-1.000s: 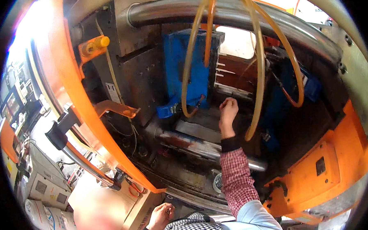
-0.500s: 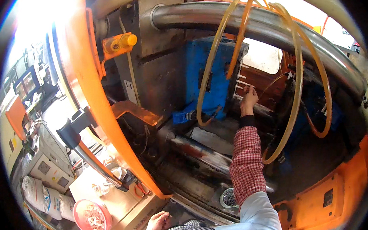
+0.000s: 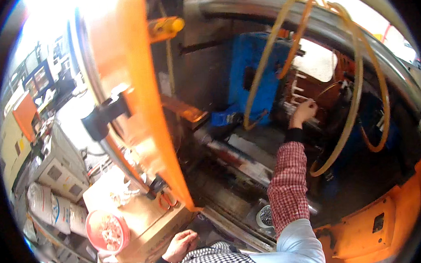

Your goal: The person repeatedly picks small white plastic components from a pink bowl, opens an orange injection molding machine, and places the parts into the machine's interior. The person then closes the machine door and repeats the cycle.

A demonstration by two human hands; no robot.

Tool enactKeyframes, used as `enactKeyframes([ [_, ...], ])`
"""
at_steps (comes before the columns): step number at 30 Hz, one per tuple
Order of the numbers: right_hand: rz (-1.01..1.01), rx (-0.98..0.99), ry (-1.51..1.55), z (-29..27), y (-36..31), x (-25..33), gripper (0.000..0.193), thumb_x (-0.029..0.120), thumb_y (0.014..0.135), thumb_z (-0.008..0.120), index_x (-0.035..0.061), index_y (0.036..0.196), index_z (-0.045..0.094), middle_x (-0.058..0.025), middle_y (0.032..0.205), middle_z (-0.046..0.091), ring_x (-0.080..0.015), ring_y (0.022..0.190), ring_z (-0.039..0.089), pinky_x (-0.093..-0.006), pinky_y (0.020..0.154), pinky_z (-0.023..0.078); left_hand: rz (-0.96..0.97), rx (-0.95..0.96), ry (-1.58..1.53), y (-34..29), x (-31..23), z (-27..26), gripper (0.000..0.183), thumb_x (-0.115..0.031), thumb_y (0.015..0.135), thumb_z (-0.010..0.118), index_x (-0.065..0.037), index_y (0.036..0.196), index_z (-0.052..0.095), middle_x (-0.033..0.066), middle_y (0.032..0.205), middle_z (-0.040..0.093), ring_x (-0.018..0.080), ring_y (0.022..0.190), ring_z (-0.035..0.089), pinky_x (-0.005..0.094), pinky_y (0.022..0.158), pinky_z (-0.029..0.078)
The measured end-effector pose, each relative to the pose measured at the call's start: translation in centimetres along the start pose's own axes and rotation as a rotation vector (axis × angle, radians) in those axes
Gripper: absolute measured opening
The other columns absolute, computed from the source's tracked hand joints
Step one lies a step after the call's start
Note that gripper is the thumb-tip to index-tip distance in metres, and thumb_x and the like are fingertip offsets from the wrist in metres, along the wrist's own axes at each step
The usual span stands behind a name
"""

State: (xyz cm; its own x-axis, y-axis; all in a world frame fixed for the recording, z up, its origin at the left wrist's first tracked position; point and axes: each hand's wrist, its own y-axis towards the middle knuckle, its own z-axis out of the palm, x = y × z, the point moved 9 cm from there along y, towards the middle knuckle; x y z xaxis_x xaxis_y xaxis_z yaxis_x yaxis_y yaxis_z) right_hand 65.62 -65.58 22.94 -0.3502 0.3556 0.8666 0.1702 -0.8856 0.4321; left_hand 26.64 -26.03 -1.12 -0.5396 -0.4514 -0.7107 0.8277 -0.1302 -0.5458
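Reaching far into the machine, the right hand (image 3: 303,112) pinched a white moulded part (image 3: 299,98); the left hand (image 3: 180,244), fingers curled, rested near.

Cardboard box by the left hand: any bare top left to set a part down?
Yes: the cardboard box top is bare between the red bowl and the left hand. Crowded inside the machine: amber hoses loop around the right hand.

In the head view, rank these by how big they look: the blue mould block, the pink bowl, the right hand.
1. Blue mould block, clearly largest.
2. Pink bowl.
3. Right hand, smallest.
The bowl sits nearer the camera than the hand, deep in the machine, so their true sizes may be closer.
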Motion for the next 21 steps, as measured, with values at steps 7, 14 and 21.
enactKeyframes([
  [7, 0.14, 0.644, 0.417, -21.6, -21.3, 5.2, 0.02, 0.023, 0.095, 0.048, 0.0045, 0.087, 0.048, -0.0034, 0.079, 0.051, -0.0077, 0.067, 0.046, -0.0242, 0.056, 0.041, -0.016, 0.24, 0.126, -3.2, 0.3, -3.5, 0.018, -0.018, 0.092, 0.053, -0.006, 0.078, 0.054, -0.0066, 0.062, 0.043, 0.002, 0.053, 0.037, 0.0165, 0.047, 0.029],
  [14, 0.211, 1.692, 0.391, -26.0, -48.6, 3.6, 0.009, 0.006, 0.092, 0.048, -0.0018, 0.094, 0.051, -0.0078, 0.081, 0.062, -0.015, 0.077, 0.064, -0.0286, 0.065, 0.053, 0.009, -0.143, 0.036, -6.9, 1.7, -13.4, 0.016, -0.02, 0.091, 0.056, -0.007, 0.082, 0.056, -0.0068, 0.065, 0.045, 0.0022, 0.052, 0.038, 0.0164, 0.046, 0.028],
  [21, 0.019, 1.823, 0.273, -21.2, -63.4, 3.9, 0.019, 0.012, 0.083, 0.061, -0.0017, 0.096, 0.058, -0.019, 0.089, 0.062, -0.0313, 0.085, 0.061, -0.0369, 0.073, 0.049, 0.21, -0.495, -0.072, -7.3, 1.5, -18.6, 0.015, -0.02, 0.092, 0.055, -0.008, 0.084, 0.056, -0.008, 0.061, 0.042, 0.0024, 0.049, 0.036, 0.0178, 0.044, 0.028],
])
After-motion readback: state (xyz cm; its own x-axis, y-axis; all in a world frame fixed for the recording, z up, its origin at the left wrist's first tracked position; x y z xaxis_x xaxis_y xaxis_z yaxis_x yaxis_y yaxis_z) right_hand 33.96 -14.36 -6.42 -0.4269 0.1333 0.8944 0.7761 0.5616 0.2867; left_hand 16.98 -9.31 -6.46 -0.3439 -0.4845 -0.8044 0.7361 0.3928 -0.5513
